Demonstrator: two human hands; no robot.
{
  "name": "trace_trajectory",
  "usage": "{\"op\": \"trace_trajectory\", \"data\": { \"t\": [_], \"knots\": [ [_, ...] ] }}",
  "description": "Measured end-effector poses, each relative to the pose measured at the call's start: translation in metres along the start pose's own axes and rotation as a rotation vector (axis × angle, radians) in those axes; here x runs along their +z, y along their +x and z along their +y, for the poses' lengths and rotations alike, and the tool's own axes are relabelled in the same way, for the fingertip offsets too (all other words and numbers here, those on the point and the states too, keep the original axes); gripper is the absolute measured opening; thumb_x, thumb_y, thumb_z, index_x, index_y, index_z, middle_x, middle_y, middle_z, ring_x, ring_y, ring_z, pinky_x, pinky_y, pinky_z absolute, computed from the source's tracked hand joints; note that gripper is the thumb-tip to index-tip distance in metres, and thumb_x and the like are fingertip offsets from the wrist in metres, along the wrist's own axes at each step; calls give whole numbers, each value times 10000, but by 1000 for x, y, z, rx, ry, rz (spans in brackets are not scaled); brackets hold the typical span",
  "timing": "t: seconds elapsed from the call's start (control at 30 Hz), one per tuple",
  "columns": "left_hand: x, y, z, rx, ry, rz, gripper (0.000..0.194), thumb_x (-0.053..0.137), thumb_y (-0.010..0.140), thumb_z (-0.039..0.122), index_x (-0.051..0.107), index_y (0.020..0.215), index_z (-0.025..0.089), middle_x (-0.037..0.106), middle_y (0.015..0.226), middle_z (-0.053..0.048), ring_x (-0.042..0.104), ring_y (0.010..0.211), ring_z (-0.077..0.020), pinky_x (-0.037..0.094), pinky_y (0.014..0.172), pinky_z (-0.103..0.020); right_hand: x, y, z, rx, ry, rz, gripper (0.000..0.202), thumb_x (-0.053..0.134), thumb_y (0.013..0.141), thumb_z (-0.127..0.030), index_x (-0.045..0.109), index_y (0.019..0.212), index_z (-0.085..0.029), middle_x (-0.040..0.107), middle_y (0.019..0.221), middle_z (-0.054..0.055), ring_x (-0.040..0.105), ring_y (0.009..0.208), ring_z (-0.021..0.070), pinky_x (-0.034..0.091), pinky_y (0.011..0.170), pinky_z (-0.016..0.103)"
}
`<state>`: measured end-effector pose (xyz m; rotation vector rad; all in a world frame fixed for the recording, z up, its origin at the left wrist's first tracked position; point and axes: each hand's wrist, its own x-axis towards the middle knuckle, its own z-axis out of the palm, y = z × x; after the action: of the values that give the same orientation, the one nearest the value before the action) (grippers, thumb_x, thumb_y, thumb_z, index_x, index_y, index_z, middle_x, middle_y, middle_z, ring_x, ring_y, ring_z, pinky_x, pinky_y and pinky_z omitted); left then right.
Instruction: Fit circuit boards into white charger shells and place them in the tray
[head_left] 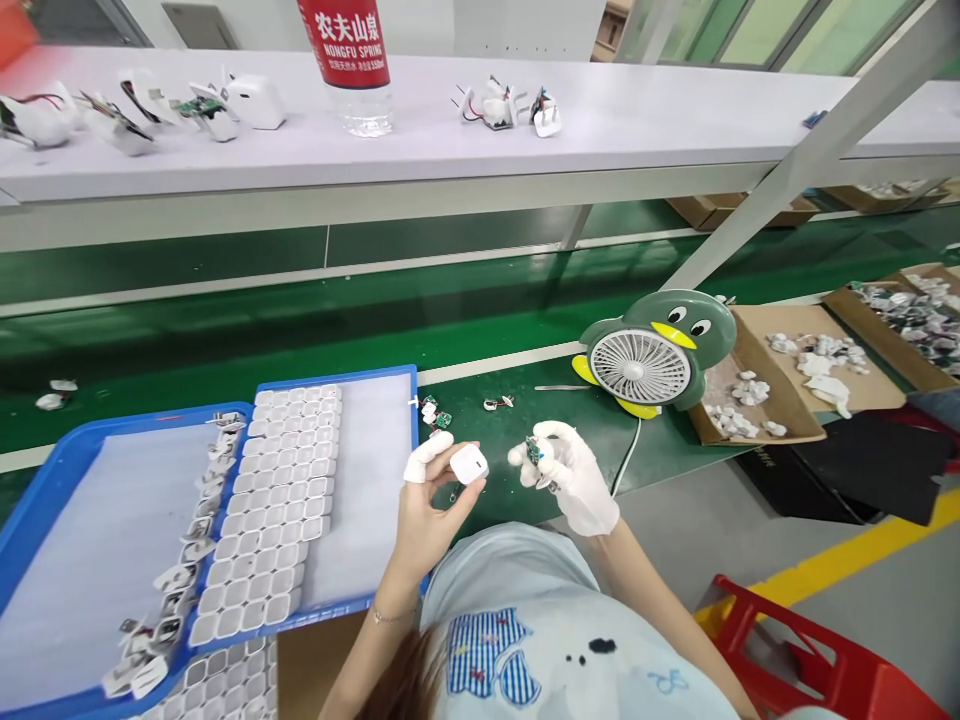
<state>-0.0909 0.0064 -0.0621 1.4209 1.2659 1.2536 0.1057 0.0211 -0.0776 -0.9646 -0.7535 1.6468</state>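
My left hand [424,515], with white covers on some fingers, grips a white charger housing [470,462] with a small dark port slot in its face. Close by on the right, my white-gloved right hand [579,488] pinches a small green circuit board [533,451] with white parts around it. The housing and the board are apart. On the green bench just beyond my left hand lie a loose circuit board [443,420] and a small wired part [498,404]. Rows of open white housings [277,500] stand in a blue tray [337,376] at the left.
Another blue tray [67,445] holds charger innards along its edge. A penguin-shaped fan [637,365] stands right of my hands, before cardboard boxes [799,425] of white parts. A shelf [427,160] crosses above with a water bottle [349,60]. A red stool [817,650] is lower right.
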Motion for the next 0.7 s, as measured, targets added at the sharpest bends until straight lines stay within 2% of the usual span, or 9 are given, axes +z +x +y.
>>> {"op": "trace_trajectory", "data": {
  "t": [0.13, 0.23, 0.3, 0.4, 0.5, 0.7],
  "knots": [
    [4, 0, 6, 43, -5, -24, 397, 679, 814, 221, 506, 1172, 209, 714, 1098, -103, 705, 977, -210, 609, 801, -332, 0, -2, -10, -124, -155, -34, 316, 709, 796, -256, 617, 1098, -264, 651, 1168, 66, 646, 801, 138, 536, 702, 297],
    [5, 0, 6, 75, 32, -54, 401, 677, 814, 213, 539, 1191, 199, 709, 1115, -108, 701, 989, -218, 607, 826, -343, 2, -7, -20, -275, -431, -104, 300, 641, 829, -183, 663, 1114, -271, 614, 1203, 62, 622, 934, 166, 531, 806, 335],
    [5, 1, 5, 117, 64, -81, 401, 673, 820, 198, 552, 1202, 198, 705, 1133, -106, 696, 1006, -218, 604, 846, -349, 6, -12, -26, -360, -610, -118, 451, 623, 837, -143, 582, 1256, -304, 647, 1143, 52, 632, 898, 162, 534, 766, 327],
    [6, 0, 4, 172, 110, -97, 434, 677, 819, 183, 546, 1233, 207, 703, 1151, -99, 687, 1035, -224, 600, 863, -362, 10, -19, -34, -518, -747, -128, 650, 604, 863, -126, 369, 1416, -374, 679, 1105, 26, 658, 831, 147, 542, 689, 302],
    [5, 0, 5, 195, 184, -100, 489, 683, 816, 191, 529, 1279, 218, 705, 1143, -94, 694, 1011, -231, 598, 859, -380, 12, -20, -38, -661, -915, -225, 676, 561, 891, -121, 296, 1449, -394, 679, 1115, 24, 668, 914, 165, 561, 720, 313],
    [1, 2, 7, 394, 371, -127, 499, 654, 833, 156, 529, 1306, 258, 688, 1136, -75, 673, 1004, -206, 581, 843, -349, 15, -18, -49, -740, -1251, -327, 733, 474, 924, -104, 128, 1513, -370, 642, 1196, 46, 636, 1014, 183, 557, 822, 344]
  ]
}}
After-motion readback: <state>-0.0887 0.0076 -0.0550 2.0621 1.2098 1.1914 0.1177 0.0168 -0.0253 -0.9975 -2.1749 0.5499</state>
